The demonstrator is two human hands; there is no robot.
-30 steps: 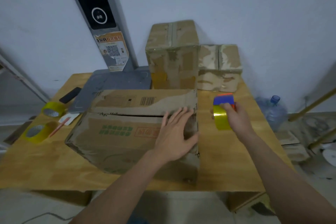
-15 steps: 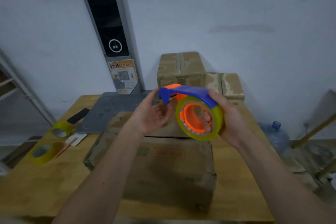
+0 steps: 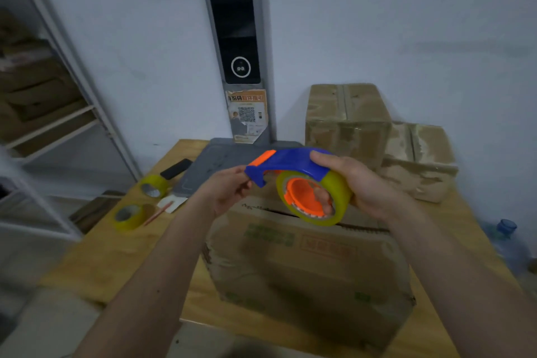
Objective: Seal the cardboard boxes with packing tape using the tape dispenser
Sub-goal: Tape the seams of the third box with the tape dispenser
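The room is dim, with a cool, bluish cast over the pale painted wall. Light is soft and even; its source cannot be told. A faint shadow lies on the wooden table top beside the large brown cardboard box, whose near face is dark. The whole frame is soft, and the green and red print on that box smears. Blur grows toward the lower edge and corners. The wide lens bends the grey metal shelf frame at the left.

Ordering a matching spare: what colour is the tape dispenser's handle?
Blue, with an orange tip; the dispenser shows best in the head view.
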